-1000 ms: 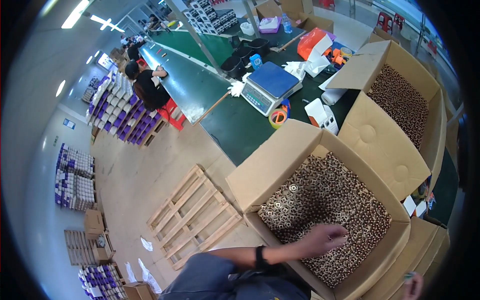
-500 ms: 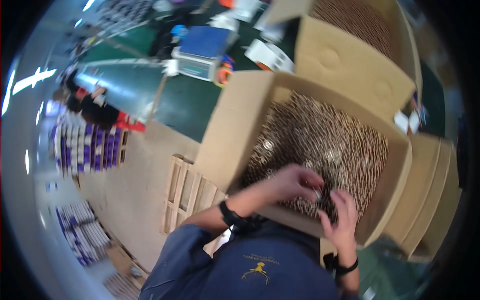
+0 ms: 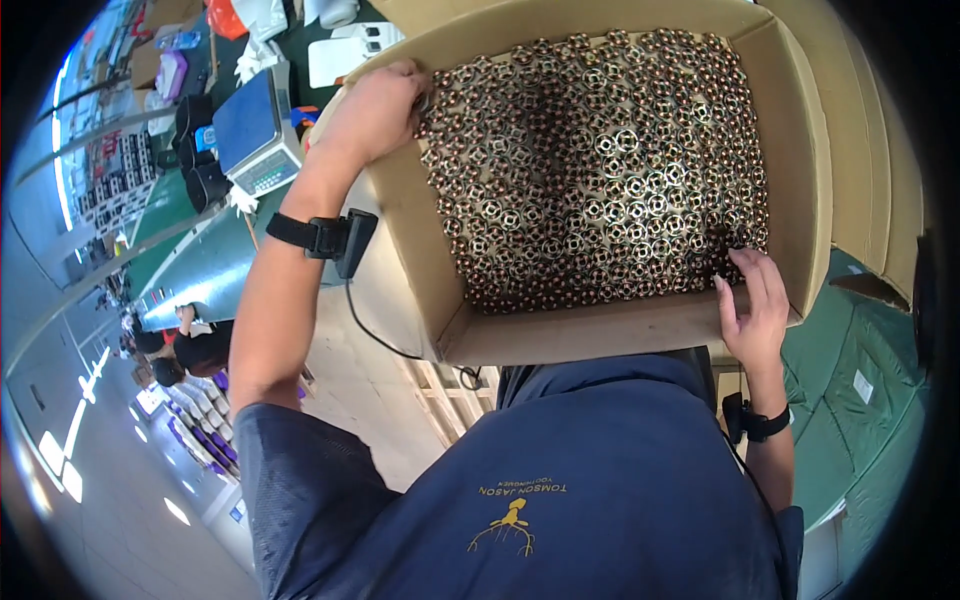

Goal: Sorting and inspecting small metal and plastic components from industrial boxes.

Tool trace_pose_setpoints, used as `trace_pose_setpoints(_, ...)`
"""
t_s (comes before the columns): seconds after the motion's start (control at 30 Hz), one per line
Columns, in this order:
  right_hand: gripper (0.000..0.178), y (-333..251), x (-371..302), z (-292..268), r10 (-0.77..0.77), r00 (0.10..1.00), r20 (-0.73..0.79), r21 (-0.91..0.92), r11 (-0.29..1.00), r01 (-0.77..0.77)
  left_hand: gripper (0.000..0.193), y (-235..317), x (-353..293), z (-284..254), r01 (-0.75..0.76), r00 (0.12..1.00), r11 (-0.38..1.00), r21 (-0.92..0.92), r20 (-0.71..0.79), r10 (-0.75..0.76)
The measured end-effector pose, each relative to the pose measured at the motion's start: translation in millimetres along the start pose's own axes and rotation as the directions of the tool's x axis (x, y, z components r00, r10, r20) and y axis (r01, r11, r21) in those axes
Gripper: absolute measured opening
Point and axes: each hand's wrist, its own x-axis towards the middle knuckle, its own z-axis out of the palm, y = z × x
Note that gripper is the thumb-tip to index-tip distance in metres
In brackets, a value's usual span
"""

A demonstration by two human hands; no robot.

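A cardboard box (image 3: 585, 337) lies open in front of me. It holds row upon row of small round metal parts (image 3: 600, 185), coppery and silvery, ring-shaped with openings in their faces. My left hand (image 3: 385, 108) reaches over the box's left wall to the far left corner. Its fingers curl down at the outermost parts, and their tips are hidden, so what they grip cannot be made out. At the near right corner is my right hand (image 3: 757, 305), thumb and fingers apart, fingertips at the edge of the parts. Nothing shows between them.
A blue-topped weighing scale (image 3: 255, 135) stands on the green table beyond the box's left side. More cardboard (image 3: 870, 130) rises at the right, above green sheeting (image 3: 850, 370). A wooden pallet (image 3: 445, 395) lies on the floor; a co-worker (image 3: 195, 345) is far left.
My hands have parted from near each other over the box: the left went to the far left corner, the right to the near right corner. The view has shifted, showing the parts from above.
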Motion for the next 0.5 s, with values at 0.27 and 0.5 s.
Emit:
trace_pose_setpoints(0.27,0.029,2,-2,2,0.056,0.997,-0.048,0.018,0.998,-0.055,0.025,-1,21,24,-0.16,0.969,0.89,0.427,0.24,0.06)
trace_pose_setpoints(0.5,0.027,3,2,2,0.124,0.991,-0.05,0.044,0.992,-0.122,0.024,-6,24,27,-0.135,0.948,0.865,0.482,0.318,-0.03)
